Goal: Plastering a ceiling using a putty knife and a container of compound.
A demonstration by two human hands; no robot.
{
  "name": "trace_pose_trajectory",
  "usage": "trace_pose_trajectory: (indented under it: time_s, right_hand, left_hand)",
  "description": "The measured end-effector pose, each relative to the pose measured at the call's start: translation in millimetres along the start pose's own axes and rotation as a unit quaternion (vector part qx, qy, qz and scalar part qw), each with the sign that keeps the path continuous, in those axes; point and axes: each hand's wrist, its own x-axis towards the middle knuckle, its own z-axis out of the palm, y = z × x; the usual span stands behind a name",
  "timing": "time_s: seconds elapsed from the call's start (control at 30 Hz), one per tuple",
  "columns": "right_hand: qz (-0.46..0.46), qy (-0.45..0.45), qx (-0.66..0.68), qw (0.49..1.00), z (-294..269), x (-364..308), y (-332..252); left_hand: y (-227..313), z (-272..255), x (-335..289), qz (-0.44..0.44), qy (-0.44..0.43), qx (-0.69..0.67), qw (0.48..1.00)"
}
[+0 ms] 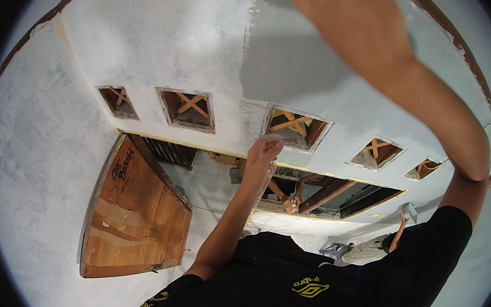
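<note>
Raised high at the top edge, my right hand (349, 9) is closed and partly cut off. Whatever it grips lies out of sight. Behind it, the wall carries wet-looking grey paint (299, 59) with a ragged left edge beside the pale wall (174, 32). My left hand (264, 154) is lower, at the lower left corner of a square wall opening (302, 129) with crossed wooden strips. Its fingers are bent against the opening's frame, and a band shows at the wrist.
More crossed-strip openings (186, 109) line the wall. A brown wooden door (137, 214) stands ajar at lower left. Through a long opening below, another person's hands (290, 203) show. At right, another person's arm (399, 232) holds a grey flat thing (409, 212) at the wall.
</note>
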Motion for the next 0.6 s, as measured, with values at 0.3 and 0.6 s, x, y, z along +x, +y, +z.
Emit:
trace_pose_trajectory:
  time_s: [0.3,0.6]
  right_hand:
    - [-0.166,-0.216,0.457,0.847,7.7,-36.2,-69.9]
    - [0.005,-0.112,0.276,0.955,38.1,-0.4,-2.7]
  left_hand:
    - [1.0,-8.2,-2.5,-0.005,0.022,-0.023,0.999]
    - [-2.7,-21.3,-4.2,0.005,0.038,-0.021,0.999]
